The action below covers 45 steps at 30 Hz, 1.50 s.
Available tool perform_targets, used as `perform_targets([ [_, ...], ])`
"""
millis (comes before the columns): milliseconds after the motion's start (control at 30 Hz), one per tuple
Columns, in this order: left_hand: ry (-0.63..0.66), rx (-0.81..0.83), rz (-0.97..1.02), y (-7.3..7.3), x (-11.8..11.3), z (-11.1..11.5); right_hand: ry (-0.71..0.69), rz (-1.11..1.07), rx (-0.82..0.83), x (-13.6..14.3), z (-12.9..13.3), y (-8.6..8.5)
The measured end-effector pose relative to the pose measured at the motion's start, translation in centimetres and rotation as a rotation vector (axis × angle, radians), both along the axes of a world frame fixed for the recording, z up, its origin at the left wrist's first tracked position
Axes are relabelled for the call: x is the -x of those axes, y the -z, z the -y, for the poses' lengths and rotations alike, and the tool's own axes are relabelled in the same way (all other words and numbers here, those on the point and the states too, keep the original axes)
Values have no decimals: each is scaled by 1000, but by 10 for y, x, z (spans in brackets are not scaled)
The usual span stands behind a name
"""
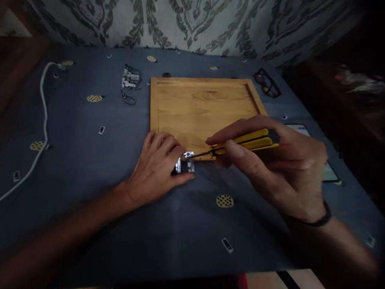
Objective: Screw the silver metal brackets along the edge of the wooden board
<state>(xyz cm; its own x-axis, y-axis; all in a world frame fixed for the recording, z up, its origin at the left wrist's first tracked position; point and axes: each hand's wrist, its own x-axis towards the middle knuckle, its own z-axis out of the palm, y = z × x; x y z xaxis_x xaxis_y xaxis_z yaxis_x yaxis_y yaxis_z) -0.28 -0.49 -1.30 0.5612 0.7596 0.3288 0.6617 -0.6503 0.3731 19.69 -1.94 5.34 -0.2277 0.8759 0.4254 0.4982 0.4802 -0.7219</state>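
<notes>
A dark blue cloth (90, 224) printed with yellow pineapples and small pale labels covers the surface (72, 160), which runs back to a grey-and-white curtain or wall covering (192, 24) with leafy scrolls; which of the two cannot be told. The room is dim, its right side nearly black, with a blurred heap of clear plastic (361, 80) there and brown furniture (21, 72) at the far left. A framed wooden board (207, 106) lies flat on the surface, in the middle. At its near edge sits a metal hinge (190, 165). The left hand (159, 160) has its fingers over the board's near left corner and pinches the hinge between thumb and forefinger. The right hand (285, 168), a dark band (323, 218) around its wrist, is closed around a yellow-and-black screwdriver (249, 142), whose tip meets the hinge. Left of the board's far corner lies a small cluster of metal parts (131, 77); a white cable (45, 116) curves down the surface's left side. Dark-framed glasses (267, 83) rest just beside the board's far right corner, and a phone (331, 173) lies partly hidden behind the right hand.
</notes>
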Motion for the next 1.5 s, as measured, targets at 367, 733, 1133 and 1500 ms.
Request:
perform_targets([
  [367, -16, 7, -2, 2, -1, 0, -120, 133, 59, -5, -9, -11],
  [733, -15, -7, -5, 2, 0, 0, -273, 153, 67, -11, -17, -15],
  [1133, -18, 2, -22, 2, -1, 0, 73, -330, -107, -7, -8, -7],
  [1500, -24, -1, -28, 1, -1, 0, 26, -195, -58, -14, -8, 9],
])
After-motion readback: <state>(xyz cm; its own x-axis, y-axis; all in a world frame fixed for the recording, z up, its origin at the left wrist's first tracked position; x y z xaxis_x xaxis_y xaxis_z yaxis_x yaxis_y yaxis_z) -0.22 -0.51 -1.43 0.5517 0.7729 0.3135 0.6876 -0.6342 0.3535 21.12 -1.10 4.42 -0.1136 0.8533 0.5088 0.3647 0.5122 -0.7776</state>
